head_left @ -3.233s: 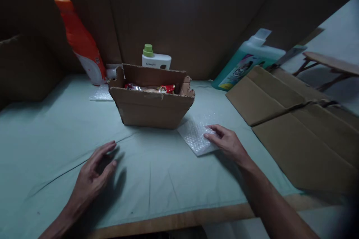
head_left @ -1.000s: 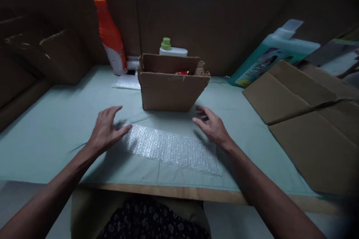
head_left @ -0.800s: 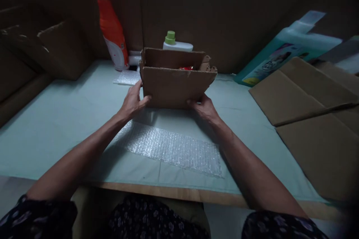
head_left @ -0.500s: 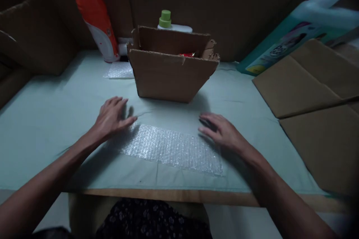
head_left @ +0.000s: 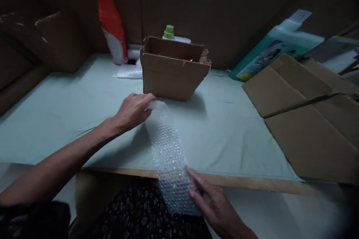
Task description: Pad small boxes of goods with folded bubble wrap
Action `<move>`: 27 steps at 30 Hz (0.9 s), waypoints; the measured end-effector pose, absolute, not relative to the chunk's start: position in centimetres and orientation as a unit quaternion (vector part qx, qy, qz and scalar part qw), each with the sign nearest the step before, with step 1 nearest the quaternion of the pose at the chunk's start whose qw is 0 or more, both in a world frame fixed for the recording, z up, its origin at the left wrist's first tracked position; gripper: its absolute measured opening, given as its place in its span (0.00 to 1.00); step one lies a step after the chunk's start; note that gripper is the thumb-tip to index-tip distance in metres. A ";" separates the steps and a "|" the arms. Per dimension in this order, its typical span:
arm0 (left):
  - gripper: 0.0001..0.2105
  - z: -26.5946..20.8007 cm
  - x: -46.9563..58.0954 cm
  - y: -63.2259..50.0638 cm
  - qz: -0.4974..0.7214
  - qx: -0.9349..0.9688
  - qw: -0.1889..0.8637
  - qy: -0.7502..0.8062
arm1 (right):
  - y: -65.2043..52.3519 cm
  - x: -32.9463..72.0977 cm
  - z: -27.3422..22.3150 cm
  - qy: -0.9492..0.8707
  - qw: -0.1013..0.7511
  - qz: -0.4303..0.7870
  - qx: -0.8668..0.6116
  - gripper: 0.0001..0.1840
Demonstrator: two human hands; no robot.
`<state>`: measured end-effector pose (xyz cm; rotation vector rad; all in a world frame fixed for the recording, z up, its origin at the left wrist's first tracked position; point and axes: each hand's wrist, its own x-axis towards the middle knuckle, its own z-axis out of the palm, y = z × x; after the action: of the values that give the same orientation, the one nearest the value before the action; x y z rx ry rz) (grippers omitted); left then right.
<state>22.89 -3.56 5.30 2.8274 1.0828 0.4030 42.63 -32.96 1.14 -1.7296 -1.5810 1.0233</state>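
A clear strip of bubble wrap (head_left: 169, 149) stretches between my hands, its near end hanging past the table edge over my lap. My left hand (head_left: 136, 109) pinches the far end, just in front of a small open cardboard box (head_left: 174, 78). Down at the near end, my right hand (head_left: 210, 198) grips the strip's right edge between thumb and fingers. Something red (head_left: 187, 59) shows inside the box; the rest of its contents is hidden.
An orange-and-white bottle (head_left: 112, 26) stands at the back left, near another bubble wrap piece (head_left: 127, 71). A green-capped bottle (head_left: 169, 31) sits behind the box. At right are a teal jug (head_left: 269, 52) and folded cardboard (head_left: 308, 130). More cardboard (head_left: 61, 44) stands at left.
Both hands have closed on the bubble wrap, which lay flat across the table. It is now lifted and turned lengthwise, its right end drawn toward me. The view has shifted slightly.
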 end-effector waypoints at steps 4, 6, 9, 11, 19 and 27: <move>0.26 4.1 25.8 -3.4 0.159 0.926 0.065 0.336 | -32.9 39.9 0.1 -0.537 0.283 0.498 -0.619 0.19; 0.29 2.9 23.9 -4.9 0.189 0.924 0.094 0.318 | -32.7 39.3 -0.2 -0.485 0.306 0.544 -0.612 0.17; 0.29 1.9 18.4 -9.7 0.180 0.942 0.163 0.231 | -32.8 39.4 -0.3 -0.413 0.347 0.625 -0.564 0.18; 0.34 1.9 15.2 -13.8 0.152 0.936 0.273 0.162 | -32.7 39.6 -0.1 -0.360 0.387 0.667 -0.525 0.19; 0.32 -1.0 17.8 -20.0 0.275 0.815 0.337 0.382 | -29.6 39.2 -0.5 -0.250 0.521 0.665 -0.474 0.32; 0.36 -2.6 19.2 -17.8 0.229 0.843 0.213 0.437 | -30.6 39.5 -0.1 -0.654 0.411 0.209 -0.600 0.18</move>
<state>19.18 -17.76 -2.56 2.3402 1.2125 0.6364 39.50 -30.63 -0.10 -1.5099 -1.6453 0.5271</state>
